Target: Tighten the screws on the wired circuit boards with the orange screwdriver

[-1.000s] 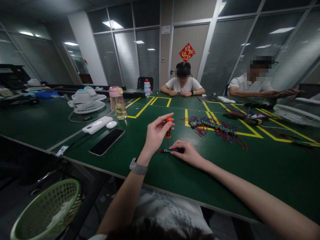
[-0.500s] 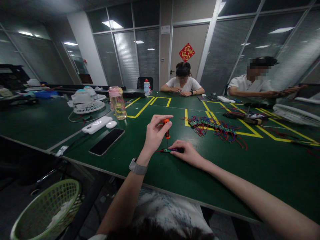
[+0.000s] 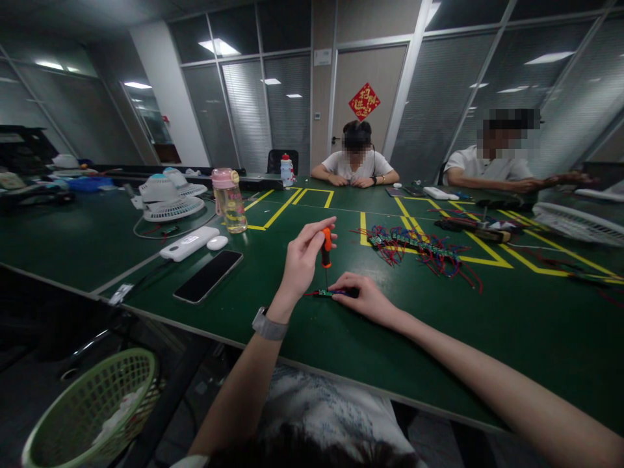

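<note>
My left hand [image 3: 301, 261] pinches the orange-and-black handle of a small screwdriver [image 3: 326, 250], held upright with its tip down on a small green circuit board [image 3: 325, 294] with red wires. My right hand [image 3: 366, 298] lies on the green table [image 3: 487, 318], fingers pressed on the board's right end to hold it down. A watch sits on my left wrist.
A heap of green boards with red and blue wires [image 3: 416, 247] lies beyond my hands. A black phone [image 3: 208, 275], white remote [image 3: 190, 244], pink-lidded bottle [image 3: 229, 200] and small fans [image 3: 166, 198] stand left. Two people sit at the far side. A green basket [image 3: 92, 409] is low left.
My left fingers have shifted round the screwdriver handle, which moved slightly left and then stood upright again. My right hand and the board have stayed put.
</note>
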The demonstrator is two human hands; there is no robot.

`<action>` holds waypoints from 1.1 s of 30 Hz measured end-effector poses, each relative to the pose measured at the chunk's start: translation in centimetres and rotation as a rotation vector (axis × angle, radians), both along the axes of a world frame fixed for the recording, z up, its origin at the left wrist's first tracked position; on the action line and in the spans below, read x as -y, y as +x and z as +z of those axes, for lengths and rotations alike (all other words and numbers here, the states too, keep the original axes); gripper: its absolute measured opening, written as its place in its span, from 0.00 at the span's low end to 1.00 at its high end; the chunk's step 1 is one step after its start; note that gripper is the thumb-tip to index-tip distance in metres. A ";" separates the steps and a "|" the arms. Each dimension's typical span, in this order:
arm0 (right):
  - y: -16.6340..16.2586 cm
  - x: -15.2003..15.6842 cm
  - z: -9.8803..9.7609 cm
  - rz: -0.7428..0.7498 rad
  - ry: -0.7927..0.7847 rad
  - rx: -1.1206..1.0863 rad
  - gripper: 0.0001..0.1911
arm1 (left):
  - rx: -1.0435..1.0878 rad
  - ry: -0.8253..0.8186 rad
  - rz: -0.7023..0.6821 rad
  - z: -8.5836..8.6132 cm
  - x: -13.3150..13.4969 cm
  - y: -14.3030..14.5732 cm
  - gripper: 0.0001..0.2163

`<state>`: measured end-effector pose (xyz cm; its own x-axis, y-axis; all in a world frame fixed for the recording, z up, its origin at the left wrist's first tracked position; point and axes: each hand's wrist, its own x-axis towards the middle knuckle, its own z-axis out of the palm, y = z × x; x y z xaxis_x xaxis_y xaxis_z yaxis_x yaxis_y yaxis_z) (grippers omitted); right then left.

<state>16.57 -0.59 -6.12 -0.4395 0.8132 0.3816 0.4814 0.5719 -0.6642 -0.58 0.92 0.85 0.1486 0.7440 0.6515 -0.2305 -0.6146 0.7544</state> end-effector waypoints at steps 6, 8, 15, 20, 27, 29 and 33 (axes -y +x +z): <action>0.0 0.0 0.0 0.001 -0.003 0.001 0.08 | -0.011 0.020 0.113 0.1 0.2 0.0 0.11; 0.0 -0.1 -0.1 0.001 0.002 0.002 0.08 | -0.022 0.048 0.121 0.1 0.2 0.0 0.10; 0.0 -0.1 -0.2 0.003 0.001 -0.003 0.08 | -0.003 -0.009 0.022 -0.2 -0.2 0.1 0.14; 0.0 -0.2 -0.3 0.001 0.008 -0.002 0.08 | -0.077 0.065 0.180 0.0 0.0 0.1 0.11; 0.0 -0.2 -0.3 0.003 0.013 -0.001 0.08 | -0.035 -0.024 -0.044 -0.1 0.2 0.4 0.15; 0.0 -0.2 -0.3 0.002 0.009 0.001 0.08 | -0.058 0.041 0.098 0.0 0.2 0.2 0.13; 0.0 -0.2 -0.3 0.000 0.006 0.001 0.08 | -0.025 0.078 0.136 0.0 0.1 -0.1 0.10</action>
